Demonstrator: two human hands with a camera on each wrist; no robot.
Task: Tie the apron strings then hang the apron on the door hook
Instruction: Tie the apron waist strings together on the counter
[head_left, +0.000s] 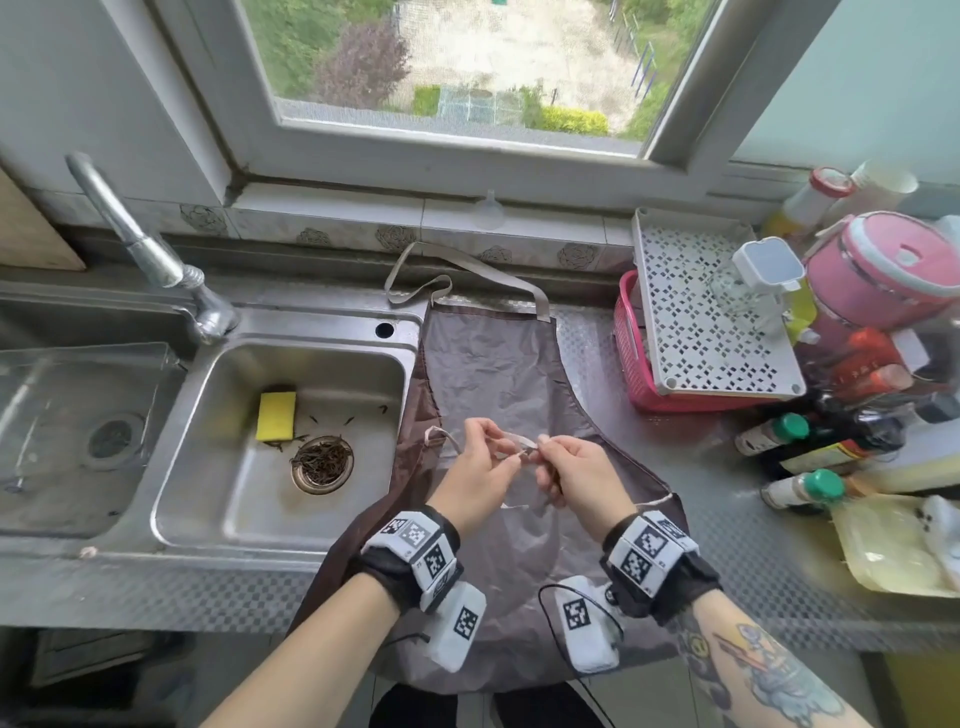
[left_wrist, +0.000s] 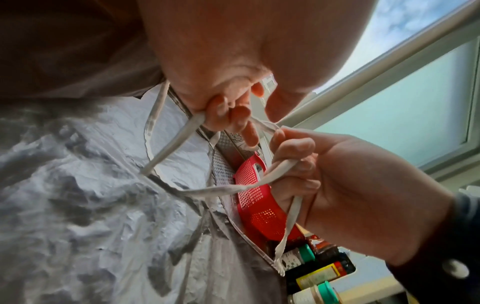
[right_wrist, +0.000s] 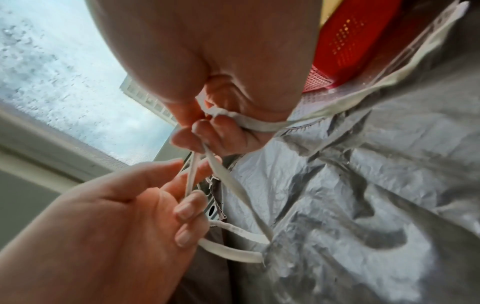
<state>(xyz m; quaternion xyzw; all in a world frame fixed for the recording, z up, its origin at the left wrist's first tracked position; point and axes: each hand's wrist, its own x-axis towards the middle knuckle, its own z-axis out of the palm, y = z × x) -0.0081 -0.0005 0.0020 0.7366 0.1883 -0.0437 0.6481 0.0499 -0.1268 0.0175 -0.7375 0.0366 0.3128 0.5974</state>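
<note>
Both hands, left hand (head_left: 480, 470) and right hand (head_left: 576, 467), pinch the apron strings (head_left: 511, 441) mid-tie over the apron (head_left: 498, 364); next probably pulling the knot tight.

Head view: from above, tilted forward and down over the counter (head_left: 727, 519) toward the window (head_left: 457, 67) — widest of the three. Left wrist view: close under the left hand (left_wrist: 223, 67), facing across to the right hand (left_wrist: 337, 174) and the red basket (left_wrist: 259, 197). Right wrist view: mirrored, equally close — shared by all, the apron strings (right_wrist: 233, 185) above the apron (head_left: 498, 374).
</note>
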